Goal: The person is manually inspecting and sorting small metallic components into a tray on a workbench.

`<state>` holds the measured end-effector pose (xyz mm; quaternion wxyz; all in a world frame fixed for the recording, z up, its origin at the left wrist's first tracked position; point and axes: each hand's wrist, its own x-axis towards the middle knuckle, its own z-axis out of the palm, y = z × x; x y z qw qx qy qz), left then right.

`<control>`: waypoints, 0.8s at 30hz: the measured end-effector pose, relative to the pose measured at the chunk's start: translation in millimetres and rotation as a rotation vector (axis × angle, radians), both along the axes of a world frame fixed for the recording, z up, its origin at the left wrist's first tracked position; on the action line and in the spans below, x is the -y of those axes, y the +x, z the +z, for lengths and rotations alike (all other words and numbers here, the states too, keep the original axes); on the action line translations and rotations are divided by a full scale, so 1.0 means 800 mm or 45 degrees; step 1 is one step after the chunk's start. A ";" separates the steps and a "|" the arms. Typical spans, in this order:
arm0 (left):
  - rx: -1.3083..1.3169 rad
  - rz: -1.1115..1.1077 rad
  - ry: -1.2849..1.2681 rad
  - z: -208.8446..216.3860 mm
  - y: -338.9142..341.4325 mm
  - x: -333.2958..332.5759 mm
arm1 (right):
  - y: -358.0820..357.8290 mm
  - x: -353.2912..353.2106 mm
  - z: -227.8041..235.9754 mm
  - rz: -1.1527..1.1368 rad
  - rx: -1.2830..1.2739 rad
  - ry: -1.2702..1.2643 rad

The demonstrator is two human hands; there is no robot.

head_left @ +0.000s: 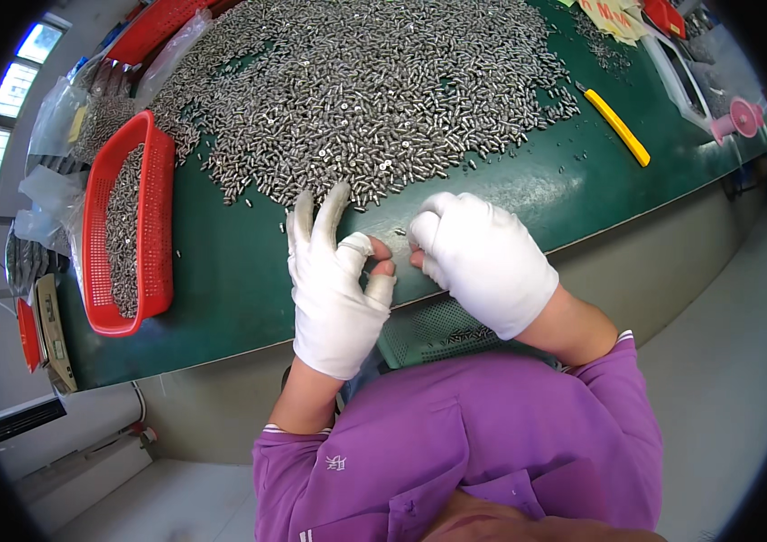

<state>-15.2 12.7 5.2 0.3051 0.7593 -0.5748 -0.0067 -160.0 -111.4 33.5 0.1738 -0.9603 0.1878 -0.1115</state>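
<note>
While we look down at the green table (230, 312), we see a big pile of small metal parts (383, 99) spread over much of its top. Our left hand (334, 285) wears a white glove, and its long fingers reach to the near edge of the pile. Its bare thumb and pointing finger bend toward each other, with their tips close. Our right hand (484, 259), gloved too, is just beside it, with its fingers curled in and its bare tips near each other. The parts are so tiny, and the fingers hide so much, that we cannot tell if either hand pinches one. One loose part (399, 231) shows on the table between our hands.

Some parts sit in the red basket (158, 226) on our left. Some more sit in the green basket (409, 341), down below the table edge, next to our purple shirt (510, 415). The pile has far more parts than we see in both baskets, so we think lots of work is left and only a little is done.
</note>
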 end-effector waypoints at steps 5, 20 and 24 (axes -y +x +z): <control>0.169 0.034 -0.109 0.007 -0.002 0.021 | 0.002 0.015 -0.011 0.028 0.109 -0.058; 0.221 0.056 -0.041 0.008 -0.006 0.035 | -0.019 0.030 -0.029 -0.206 0.372 0.141; 0.247 0.093 -0.158 -0.004 0.005 0.018 | -0.017 0.029 -0.028 -0.129 0.320 0.090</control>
